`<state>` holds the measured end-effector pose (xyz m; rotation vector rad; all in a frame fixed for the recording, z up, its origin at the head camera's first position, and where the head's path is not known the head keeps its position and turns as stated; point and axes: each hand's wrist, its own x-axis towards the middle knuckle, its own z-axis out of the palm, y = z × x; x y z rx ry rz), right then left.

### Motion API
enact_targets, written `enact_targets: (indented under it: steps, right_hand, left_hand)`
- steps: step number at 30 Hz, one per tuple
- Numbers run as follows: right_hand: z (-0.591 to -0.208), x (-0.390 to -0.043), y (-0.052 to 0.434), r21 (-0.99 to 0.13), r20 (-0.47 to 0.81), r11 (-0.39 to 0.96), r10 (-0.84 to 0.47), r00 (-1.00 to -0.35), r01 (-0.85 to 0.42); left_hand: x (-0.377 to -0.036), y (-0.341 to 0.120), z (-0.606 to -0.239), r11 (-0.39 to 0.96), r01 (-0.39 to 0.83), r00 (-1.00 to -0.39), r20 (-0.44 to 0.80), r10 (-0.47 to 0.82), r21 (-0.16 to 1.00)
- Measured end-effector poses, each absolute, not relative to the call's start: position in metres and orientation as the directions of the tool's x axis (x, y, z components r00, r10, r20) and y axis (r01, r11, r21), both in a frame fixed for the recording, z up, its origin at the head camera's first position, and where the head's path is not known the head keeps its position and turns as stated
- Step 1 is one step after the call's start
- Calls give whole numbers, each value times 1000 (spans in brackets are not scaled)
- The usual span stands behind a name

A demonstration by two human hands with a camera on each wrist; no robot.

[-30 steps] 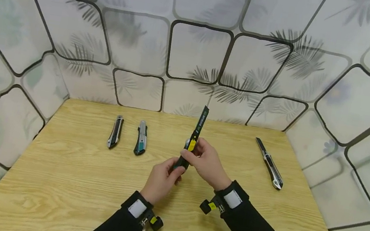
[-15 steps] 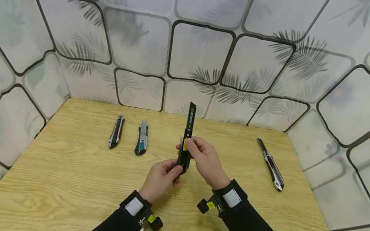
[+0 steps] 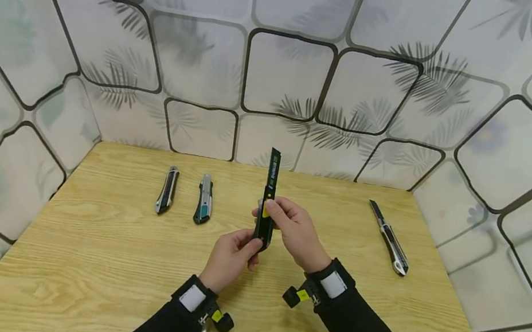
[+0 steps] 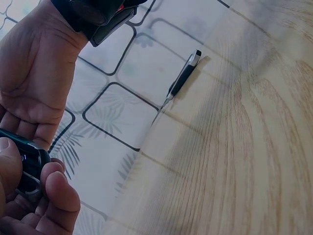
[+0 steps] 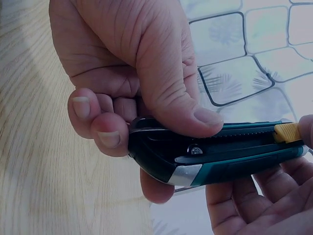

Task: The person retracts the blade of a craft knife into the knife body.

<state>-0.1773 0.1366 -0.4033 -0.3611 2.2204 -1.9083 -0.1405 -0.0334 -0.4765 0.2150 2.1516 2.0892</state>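
In the head view, both hands hold a black and green utility knife (image 3: 264, 227) upright over the middle of the table, its long dark blade (image 3: 273, 170) out and pointing up. My left hand (image 3: 231, 253) pinches the butt end between thumb and fingers. Higher up, my right hand (image 3: 299, 235) grips the handle, its thumb at the yellow slider (image 5: 287, 132). The right wrist view shows the handle (image 5: 234, 164) from close by, with the left thumb laid along it near a small screw. Fingers hide part of the knife in the left wrist view.
Two utility knives, one black and silver (image 3: 167, 190) and one grey and teal (image 3: 204, 198), lie at the back left of the wooden table (image 3: 100, 256). Another knife (image 3: 393, 246) lies at the right, blade out. A patterned wall covering (image 3: 204, 63) stands behind.
The knife has turned from leaning right to upright, its slider side facing the head camera. My right thumb has shifted up to the slider. The knives on the table stay put.
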Motion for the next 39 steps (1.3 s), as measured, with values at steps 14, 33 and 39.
enact_targets:
  steps: [14, 33, 39]
  right_hand:
    - [-402, -177, 137, -987, 23, 142, -327, -945, -73]
    - [-400, -178, 136, -992, 25, 107, -343, -939, -65]
    - [-402, -178, 133, -989, 39, 124, -342, -939, -86]
  left_hand:
    - [-140, -32, -473, 22, -24, -985, -27, 172, 999]
    - [-141, -32, -471, 39, -12, -984, -19, 177, 999]
    - [-143, -32, -470, 42, 1, -985, -7, 170, 999]
